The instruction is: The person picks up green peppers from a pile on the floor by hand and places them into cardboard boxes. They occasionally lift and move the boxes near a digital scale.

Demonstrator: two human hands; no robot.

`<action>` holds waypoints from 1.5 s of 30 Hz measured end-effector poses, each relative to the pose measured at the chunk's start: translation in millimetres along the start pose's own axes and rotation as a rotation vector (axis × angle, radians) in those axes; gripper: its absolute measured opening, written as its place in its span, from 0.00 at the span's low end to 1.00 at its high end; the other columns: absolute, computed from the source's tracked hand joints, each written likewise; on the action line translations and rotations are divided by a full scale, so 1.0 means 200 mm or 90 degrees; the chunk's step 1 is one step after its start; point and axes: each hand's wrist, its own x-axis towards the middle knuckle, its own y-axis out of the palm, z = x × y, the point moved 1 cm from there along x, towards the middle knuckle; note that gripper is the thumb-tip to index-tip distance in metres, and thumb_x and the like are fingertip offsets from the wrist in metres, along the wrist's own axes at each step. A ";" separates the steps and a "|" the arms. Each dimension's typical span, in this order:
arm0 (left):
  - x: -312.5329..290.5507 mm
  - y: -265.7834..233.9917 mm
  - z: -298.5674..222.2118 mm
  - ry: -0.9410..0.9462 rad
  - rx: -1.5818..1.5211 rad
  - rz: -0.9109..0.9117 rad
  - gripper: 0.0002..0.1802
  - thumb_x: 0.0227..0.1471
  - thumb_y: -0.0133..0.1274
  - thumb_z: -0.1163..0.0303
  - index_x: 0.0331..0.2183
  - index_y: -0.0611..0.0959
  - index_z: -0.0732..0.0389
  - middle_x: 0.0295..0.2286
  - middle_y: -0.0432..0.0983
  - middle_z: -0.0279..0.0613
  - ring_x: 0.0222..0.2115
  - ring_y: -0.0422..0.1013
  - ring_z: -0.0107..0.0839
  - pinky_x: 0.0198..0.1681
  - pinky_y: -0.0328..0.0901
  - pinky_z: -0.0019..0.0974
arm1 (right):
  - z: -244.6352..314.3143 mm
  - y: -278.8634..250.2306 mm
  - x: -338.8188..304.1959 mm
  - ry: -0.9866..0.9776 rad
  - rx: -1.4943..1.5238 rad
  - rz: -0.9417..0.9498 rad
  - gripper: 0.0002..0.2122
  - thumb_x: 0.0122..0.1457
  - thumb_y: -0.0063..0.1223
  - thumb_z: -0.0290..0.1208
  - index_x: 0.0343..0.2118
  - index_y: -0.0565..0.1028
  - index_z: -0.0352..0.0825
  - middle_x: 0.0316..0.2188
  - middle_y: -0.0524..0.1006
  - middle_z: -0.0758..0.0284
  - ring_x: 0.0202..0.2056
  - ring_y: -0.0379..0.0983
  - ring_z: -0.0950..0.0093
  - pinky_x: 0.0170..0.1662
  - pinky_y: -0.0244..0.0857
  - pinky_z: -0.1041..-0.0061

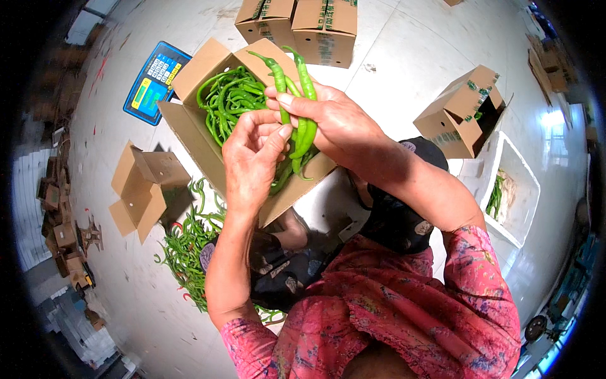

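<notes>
My right hand (pixel 322 114) is closed round several long green chili peppers (pixel 306 79), their stems pointing away from me and their tips hanging below the palm. Close against it, my left hand (pixel 249 158) has its fingers curled, thumb and forefinger pinching the lower end of one of these peppers. Both hands are above an open cardboard box (pixel 189 136) with its flaps folded out. Inside lies a heap of green chili peppers (pixel 233 98), partly hidden by my hands and wrists.
A loose pile of chili peppers (pixel 189 252), a few red, lies on the floor by my left leg. Around me stand a blue scale display (pixel 153 82), a small open carton (pixel 142 189), taped cartons (pixel 325 31), a tipped box (pixel 454 117) and a white foam box (pixel 522 202) holding peppers.
</notes>
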 end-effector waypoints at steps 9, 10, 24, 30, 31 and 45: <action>0.07 -0.24 -0.03 0.053 0.081 -0.162 0.13 0.55 0.53 0.72 0.42 0.81 0.66 0.27 0.73 0.30 0.24 0.63 0.18 0.30 0.59 0.24 | 0.09 -0.08 0.00 0.018 0.109 -0.084 0.13 0.66 0.43 0.31 0.47 0.70 0.28 0.37 0.75 0.62 0.34 0.73 0.79 0.36 0.68 0.82; 0.09 -0.28 -0.03 0.043 0.037 -0.153 0.13 0.55 0.54 0.72 0.41 0.81 0.66 0.25 0.72 0.30 0.23 0.62 0.18 0.29 0.59 0.24 | 0.12 -0.14 0.00 0.031 0.142 -0.016 0.13 0.66 0.43 0.31 0.47 0.70 0.28 0.37 0.75 0.63 0.32 0.72 0.80 0.34 0.67 0.83; 0.12 -0.23 0.12 -0.074 0.087 -0.035 0.10 0.52 0.59 0.68 0.34 0.81 0.63 0.23 0.74 0.30 0.21 0.68 0.19 0.25 0.66 0.25 | 0.22 -0.15 -0.03 -0.002 0.074 -0.085 0.17 0.66 0.43 0.32 0.52 0.68 0.26 0.31 0.70 0.71 0.24 0.60 0.88 0.27 0.58 0.88; 0.17 -0.10 0.25 -0.089 0.130 -0.016 0.18 0.53 0.58 0.69 0.42 0.77 0.70 0.23 0.76 0.37 0.22 0.73 0.24 0.25 0.70 0.27 | 0.18 -0.18 0.01 -0.005 0.070 -0.057 0.16 0.66 0.45 0.35 0.48 0.70 0.27 0.34 0.73 0.67 0.27 0.63 0.84 0.30 0.63 0.85; 0.18 -0.10 0.25 -0.083 0.123 -0.029 0.17 0.54 0.57 0.68 0.42 0.77 0.70 0.24 0.76 0.38 0.23 0.73 0.24 0.25 0.70 0.27 | 0.17 -0.18 0.01 -0.004 0.073 -0.068 0.16 0.66 0.44 0.35 0.48 0.70 0.27 0.34 0.73 0.66 0.27 0.63 0.84 0.31 0.63 0.84; -0.03 0.13 0.05 0.067 0.148 0.082 0.07 0.50 0.60 0.75 0.34 0.80 0.63 0.24 0.72 0.26 0.25 0.65 0.15 0.31 0.62 0.22 | 0.03 -0.10 0.01 -0.002 -0.024 -0.134 0.18 0.66 0.46 0.37 0.50 0.68 0.26 0.41 0.71 0.67 0.39 0.66 0.80 0.46 0.68 0.81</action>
